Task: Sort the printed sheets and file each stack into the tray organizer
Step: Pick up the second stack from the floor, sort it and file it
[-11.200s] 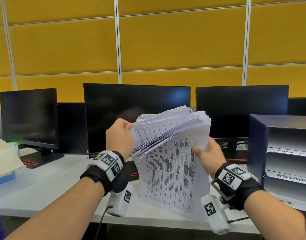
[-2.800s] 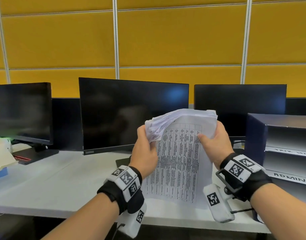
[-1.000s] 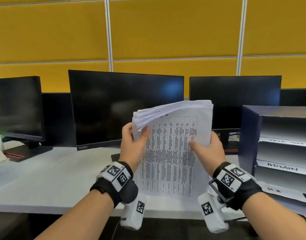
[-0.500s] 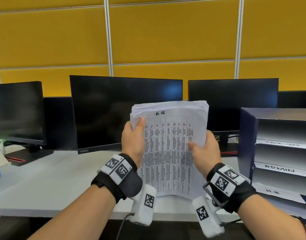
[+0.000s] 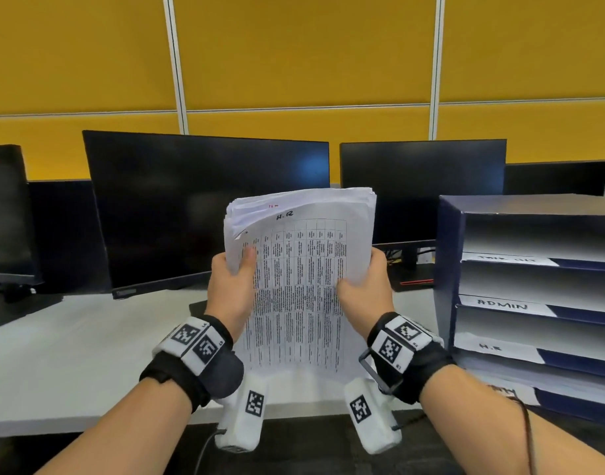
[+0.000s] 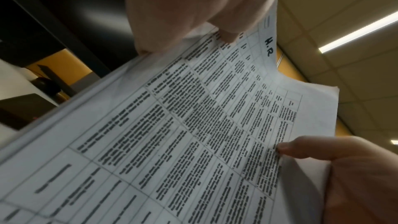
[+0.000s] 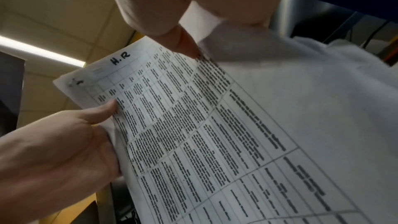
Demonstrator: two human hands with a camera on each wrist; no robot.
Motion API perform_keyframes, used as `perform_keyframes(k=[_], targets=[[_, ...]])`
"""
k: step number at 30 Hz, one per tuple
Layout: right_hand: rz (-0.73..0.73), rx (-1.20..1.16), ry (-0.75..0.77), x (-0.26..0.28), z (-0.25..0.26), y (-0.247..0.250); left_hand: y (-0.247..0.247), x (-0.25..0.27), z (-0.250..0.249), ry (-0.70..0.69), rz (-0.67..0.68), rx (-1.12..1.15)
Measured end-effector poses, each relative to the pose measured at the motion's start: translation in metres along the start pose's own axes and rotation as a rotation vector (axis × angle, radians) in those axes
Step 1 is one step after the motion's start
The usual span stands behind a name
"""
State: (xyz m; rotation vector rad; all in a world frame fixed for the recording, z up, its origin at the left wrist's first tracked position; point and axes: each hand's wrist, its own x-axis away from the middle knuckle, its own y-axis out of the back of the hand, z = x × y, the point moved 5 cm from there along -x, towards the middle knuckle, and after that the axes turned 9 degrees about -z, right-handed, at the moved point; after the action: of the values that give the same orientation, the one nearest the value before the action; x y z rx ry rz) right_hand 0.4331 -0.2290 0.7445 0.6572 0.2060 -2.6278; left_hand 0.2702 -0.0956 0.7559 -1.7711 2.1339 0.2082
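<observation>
Above desk, sheet stack upright btwn both grips: left hand & right hand pinch side edges.

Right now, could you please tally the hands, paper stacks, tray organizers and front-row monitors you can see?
Hands: 2, left hand and right hand
Stack of sheets: 1
Tray organizer: 1
Front-row monitors: 3
Total: 7
</observation>
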Motion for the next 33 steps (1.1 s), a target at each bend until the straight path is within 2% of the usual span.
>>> perform_keyframes(k=[3, 7, 10, 16, 20, 26, 33], targets=[[0.035, -0.014, -0.010, 0.000, -0.002, 0.000, 0.003, -0.005, 0.010, 0.006, 0.026, -0.012], [0.003, -0.012, -0.008, 0.004, -0.010, 0.001, 0.006, -0.007, 0.017, 0.041, 0.082, -0.012], [0.038, 0.019, -0.002, 0.005, -0.011, 0.000, 0.004, -0.005, 0.023, 0.021, 0.112, -0.089], [0.068, 0.160, 0.047, 0.018, -0.014, 0.003, 0.007, 0.010, 0.029, 0.037, 0.043, -0.159], [0.102, 0.208, 0.016, 0.020, -0.004, 0.012, 0.011, 0.016, 0.018, 0.033, -0.003, -0.176], [0.146, 0.258, 0.001, 0.036, 0.035, 0.043, 0.019, 0.045, -0.016, 0.070, -0.027, -0.176], [0.073, 0.330, -0.015, 0.071, 0.073, 0.123, 0.001, 0.111, -0.048, 0.123, 0.095, -0.133]])
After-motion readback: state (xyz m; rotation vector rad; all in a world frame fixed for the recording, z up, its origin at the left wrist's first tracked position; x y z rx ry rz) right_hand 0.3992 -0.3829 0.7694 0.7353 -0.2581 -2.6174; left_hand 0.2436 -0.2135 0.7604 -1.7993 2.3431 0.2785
